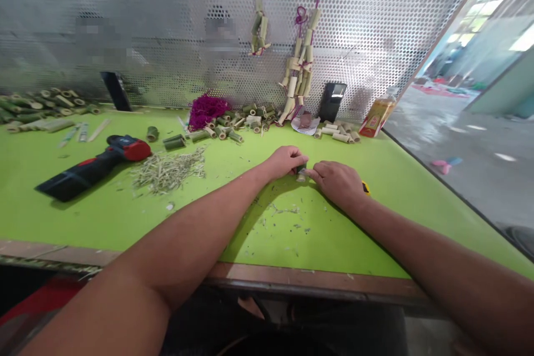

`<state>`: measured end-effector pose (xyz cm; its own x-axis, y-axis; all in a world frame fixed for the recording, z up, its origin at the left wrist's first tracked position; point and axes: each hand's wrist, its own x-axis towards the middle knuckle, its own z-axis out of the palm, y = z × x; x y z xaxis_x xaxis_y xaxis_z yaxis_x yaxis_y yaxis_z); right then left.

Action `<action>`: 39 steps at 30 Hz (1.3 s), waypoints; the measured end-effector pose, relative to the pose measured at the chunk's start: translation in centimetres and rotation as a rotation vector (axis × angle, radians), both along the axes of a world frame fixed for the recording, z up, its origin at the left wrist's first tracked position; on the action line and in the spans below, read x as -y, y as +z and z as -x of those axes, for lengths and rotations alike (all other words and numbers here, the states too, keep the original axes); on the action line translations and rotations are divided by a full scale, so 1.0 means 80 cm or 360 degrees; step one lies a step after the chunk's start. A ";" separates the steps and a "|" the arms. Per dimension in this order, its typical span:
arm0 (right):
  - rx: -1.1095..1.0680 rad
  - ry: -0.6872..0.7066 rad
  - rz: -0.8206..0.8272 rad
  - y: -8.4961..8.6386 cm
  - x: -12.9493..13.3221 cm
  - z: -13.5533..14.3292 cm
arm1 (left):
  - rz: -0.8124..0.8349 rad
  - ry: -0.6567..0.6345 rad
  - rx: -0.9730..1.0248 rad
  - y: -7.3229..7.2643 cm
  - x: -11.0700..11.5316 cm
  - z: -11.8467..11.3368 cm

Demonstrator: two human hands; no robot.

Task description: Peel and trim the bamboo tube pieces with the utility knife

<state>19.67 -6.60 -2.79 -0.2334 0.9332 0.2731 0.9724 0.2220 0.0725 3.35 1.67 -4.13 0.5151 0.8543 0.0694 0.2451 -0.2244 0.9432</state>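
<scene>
Steadily now, the left hand (287, 161) pinches a short bamboo piece (301, 168) between the tabletop's (354, 245) front and back edges, pale end frontward; the curled right hand (339, 181) crowds its right side, grip hidden, can't tell.

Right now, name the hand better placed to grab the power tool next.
Probably left: the left hand, though holding bamboo, is nearer the power tool; the right hand would cross the left arm.

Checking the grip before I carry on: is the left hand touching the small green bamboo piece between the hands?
Touching. The head view shows the left hand with its fingertips directly against the upper part of the small green bamboo piece.
</scene>
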 end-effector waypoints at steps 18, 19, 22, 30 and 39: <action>-0.0016 -0.0071 -0.0061 0.000 0.004 -0.001 | 0.0044 -0.0010 0.0055 -0.002 -0.002 0.002; -0.0016 -0.0087 -0.0061 0.000 0.002 -0.002 | 0.0039 -0.0031 0.0056 -0.002 -0.002 0.003; -0.0013 -0.0070 -0.0013 -0.001 -0.002 -0.004 | 0.0025 -0.0070 0.0053 -0.003 -0.003 0.004; 0.0104 0.0309 0.0175 0.000 0.007 0.005 | 0.0106 -0.0083 0.0055 -0.003 -0.006 0.004; 0.0011 -0.0007 -0.0083 -0.003 -0.001 -0.002 | 0.0149 -0.0183 0.0104 -0.003 -0.007 0.007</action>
